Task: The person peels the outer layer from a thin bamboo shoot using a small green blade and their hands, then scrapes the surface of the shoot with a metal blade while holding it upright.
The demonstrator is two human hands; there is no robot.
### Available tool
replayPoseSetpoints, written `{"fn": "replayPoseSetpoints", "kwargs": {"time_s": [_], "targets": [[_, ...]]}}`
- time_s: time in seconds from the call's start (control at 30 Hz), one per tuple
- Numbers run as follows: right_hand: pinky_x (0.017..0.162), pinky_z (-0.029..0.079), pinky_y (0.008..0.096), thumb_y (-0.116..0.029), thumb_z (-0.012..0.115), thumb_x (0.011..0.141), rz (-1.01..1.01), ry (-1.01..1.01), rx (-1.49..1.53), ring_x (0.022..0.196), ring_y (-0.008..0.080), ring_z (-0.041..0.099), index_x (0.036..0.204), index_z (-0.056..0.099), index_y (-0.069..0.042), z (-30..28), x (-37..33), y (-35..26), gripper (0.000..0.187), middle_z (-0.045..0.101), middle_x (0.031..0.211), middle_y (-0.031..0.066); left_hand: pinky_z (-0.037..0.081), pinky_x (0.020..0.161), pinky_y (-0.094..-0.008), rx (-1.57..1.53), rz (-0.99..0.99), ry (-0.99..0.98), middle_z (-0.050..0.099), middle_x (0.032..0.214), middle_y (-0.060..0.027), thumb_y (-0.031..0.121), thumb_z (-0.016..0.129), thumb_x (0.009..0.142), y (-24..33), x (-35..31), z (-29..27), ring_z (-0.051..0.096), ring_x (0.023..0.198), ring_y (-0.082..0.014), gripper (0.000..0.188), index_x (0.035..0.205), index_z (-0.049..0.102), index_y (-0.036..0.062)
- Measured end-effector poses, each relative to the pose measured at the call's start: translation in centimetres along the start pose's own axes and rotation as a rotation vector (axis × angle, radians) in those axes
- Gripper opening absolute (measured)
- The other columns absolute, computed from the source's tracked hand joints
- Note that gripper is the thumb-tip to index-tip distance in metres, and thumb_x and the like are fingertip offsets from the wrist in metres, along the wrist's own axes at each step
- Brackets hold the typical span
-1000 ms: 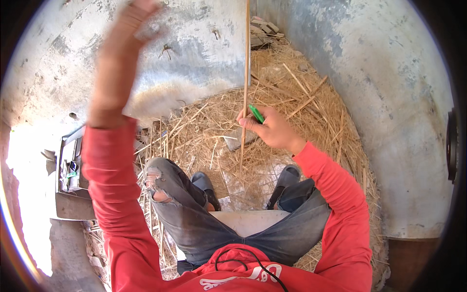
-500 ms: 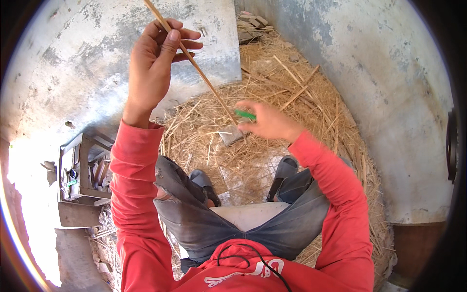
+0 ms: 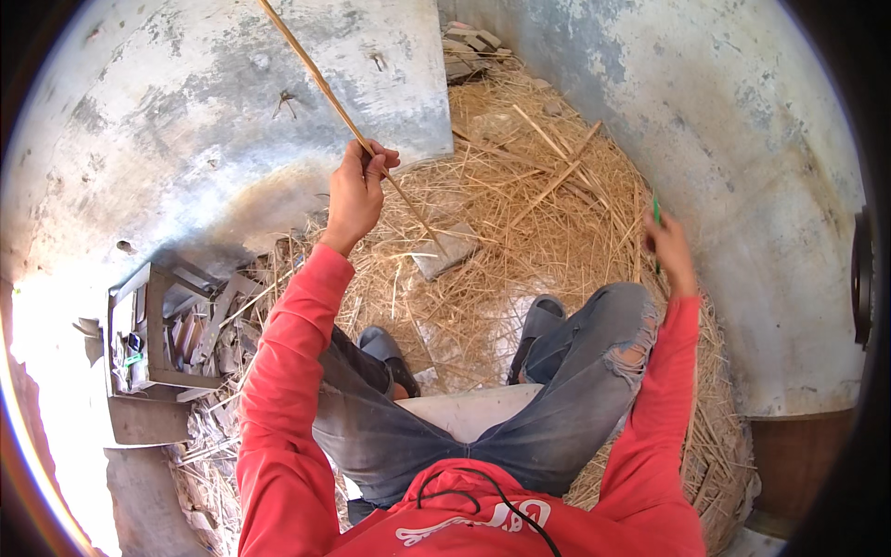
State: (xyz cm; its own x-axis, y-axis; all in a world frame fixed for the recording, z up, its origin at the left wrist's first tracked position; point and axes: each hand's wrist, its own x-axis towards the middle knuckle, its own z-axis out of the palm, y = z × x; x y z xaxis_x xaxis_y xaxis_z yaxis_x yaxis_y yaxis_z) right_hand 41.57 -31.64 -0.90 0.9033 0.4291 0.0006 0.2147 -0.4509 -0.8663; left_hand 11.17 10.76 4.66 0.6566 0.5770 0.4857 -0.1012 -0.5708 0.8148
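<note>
My left hand (image 3: 355,197) pinches a long, thin bamboo stick (image 3: 320,82) between thumb and fingers. The stick slants from the top edge of the view down to the right. Its lower end comes over a flat grey block (image 3: 448,251) on the straw; whether it touches the block I cannot tell. Out to the right, beyond my right knee, my right hand (image 3: 670,249) is closed round a slim green object (image 3: 657,212). Green shows above and below the fingers, but its kind is not clear.
Straw and bamboo strips (image 3: 520,200) cover the floor between the grey walls (image 3: 705,139). A wooden frame (image 3: 162,325) with scraps inside stands at the left. Broken bricks (image 3: 473,45) lie at the far end. Two grey shoes (image 3: 541,320) rest before a pale seat (image 3: 473,408).
My right hand has swung from beside the stick's lower end out to the right with the green object. My left hand has come nearer and to the right, now gripping farther down the stick.
</note>
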Motion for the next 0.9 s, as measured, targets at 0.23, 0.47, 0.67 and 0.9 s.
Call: {"fn": "replayPoseSetpoints", "kwargs": {"time_s": [0.23,0.47,0.67,0.9], "targets": [[0.071,0.051,0.0392,-0.035,0.068,0.093,0.056,-0.115,-0.439,0.077,0.0230,0.065,0.112,0.065,0.000,6.2,-14.3,16.4,0.040,0.068,0.085,0.0137,0.057,0.082,-0.0347,0.050,-0.026,0.010,0.073,0.102,-0.0159,0.002,0.049,0.104,-3.3,0.2,2.3,0.074,0.098,-0.0250,0.005,0.109,0.050,0.0003],[0.067,0.050,0.0394,-0.035,0.067,0.093,0.561,-0.163,-0.312,0.072,0.0230,0.064,0.107,0.065,0.000,12.0,-22.4,21.4,0.037,0.066,0.080,0.0132,0.057,0.087,-0.0360,0.046,-0.054,-0.014,0.072,0.107,-0.0164,0.002,0.047,0.105,-3.2,1.6,3.3,0.072,0.103,-0.0248,0.007,0.111,0.050,0.0003],[0.063,0.049,0.0395,-0.034,0.066,0.092,0.784,-0.110,-0.174,0.068,0.0231,0.063,0.103,0.065,0.000,14.2,-23.6,23.2,0.035,0.064,0.076,0.0127,0.057,0.084,-0.0343,0.017,0.004,0.037,0.073,0.102,-0.0157,0.000,0.048,0.104,-4.4,1.9,4.0,0.074,0.100,-0.0250,0.004,0.107,0.051,0.0008],[0.059,0.048,0.0396,-0.033,0.065,0.091,0.961,-0.066,-0.043,0.063,0.0231,0.062,0.098,0.064,0.000,15.7,-27.1,24.9,0.033,0.061,0.072,0.0122,0.058,0.090,-0.0357,0.056,-0.048,-0.035,0.071,0.108,-0.0167,0.000,0.046,0.105,-4.6,2.5,3.6,0.071,0.105,-0.0245,0.008,0.113,0.049,0.0013]]}}
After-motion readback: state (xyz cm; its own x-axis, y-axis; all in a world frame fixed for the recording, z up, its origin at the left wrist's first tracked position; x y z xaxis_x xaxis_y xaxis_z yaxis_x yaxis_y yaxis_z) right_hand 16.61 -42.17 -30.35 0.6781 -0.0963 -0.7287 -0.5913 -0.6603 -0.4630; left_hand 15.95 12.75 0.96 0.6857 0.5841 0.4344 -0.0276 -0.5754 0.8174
